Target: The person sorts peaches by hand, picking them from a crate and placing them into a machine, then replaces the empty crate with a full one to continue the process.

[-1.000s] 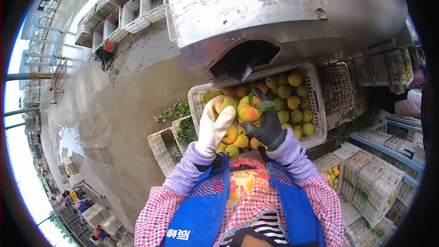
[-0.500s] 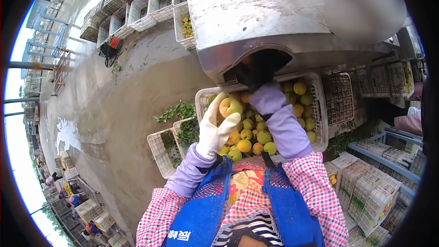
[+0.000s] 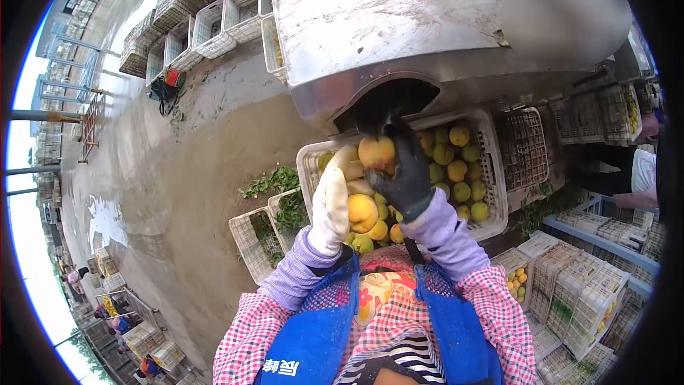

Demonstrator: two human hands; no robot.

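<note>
My left hand [image 3: 331,203], in a white glove, curls its fingers against the left side of a yellow-red peach [image 3: 376,153]. On the right side of the same peach my right hand [image 3: 405,178], in a black glove, wraps its fingers and thumb. Both hands are over a white plastic crate [image 3: 495,192] full of yellow and green peaches [image 3: 456,170]. Another larger-looking orange peach [image 3: 363,212] shows right beside my left palm. Just beyond the hands, the dark opening [image 3: 395,100] of a metal machine hangs over the crate's far edge.
The machine's metal top [image 3: 385,21] fills the area ahead. A brown crate [image 3: 526,146] stands to the right, with stacked crates [image 3: 577,278] nearer me. Leaves [image 3: 274,182] and small baskets [image 3: 253,232] lie on the left. Another person's sleeve [image 3: 638,199] shows at far right.
My right hand has come back out of the machine's opening and is now on a peach beside my left hand. My left hand has turned inward, and the view has shifted slightly.
</note>
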